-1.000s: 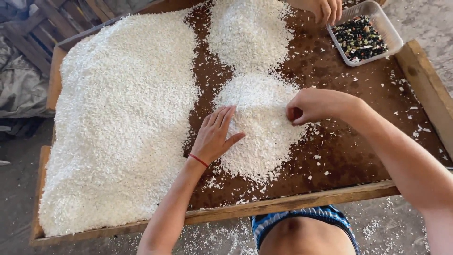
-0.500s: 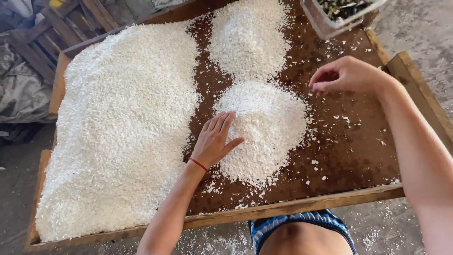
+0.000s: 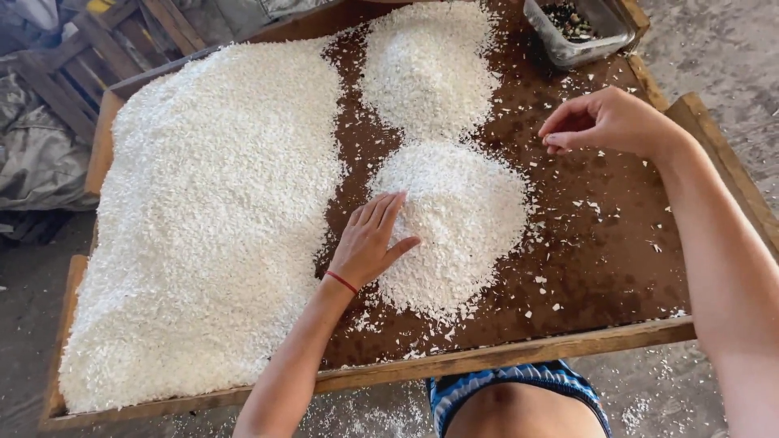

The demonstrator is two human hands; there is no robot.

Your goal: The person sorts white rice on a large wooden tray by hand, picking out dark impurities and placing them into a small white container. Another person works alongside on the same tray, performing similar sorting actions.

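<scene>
- Along my left runs the large spread of white flakes (image 3: 203,219), covering that whole side of the brown board.
- Farther from me sits a second small mound of flakes (image 3: 426,69), apart from the near one.
- A clear plastic tub (image 3: 580,45) stands at the far right corner, with dark bits inside.
- The wooden frame (image 3: 503,353) edges the board; loose flakes lie outside it on the concrete floor (image 3: 714,49).
- Grey sheeting (image 3: 36,154) and wooden slats (image 3: 81,49) lie beyond the left edge.
- My blue patterned waistband (image 3: 519,385) shows at the bottom.
</scene>
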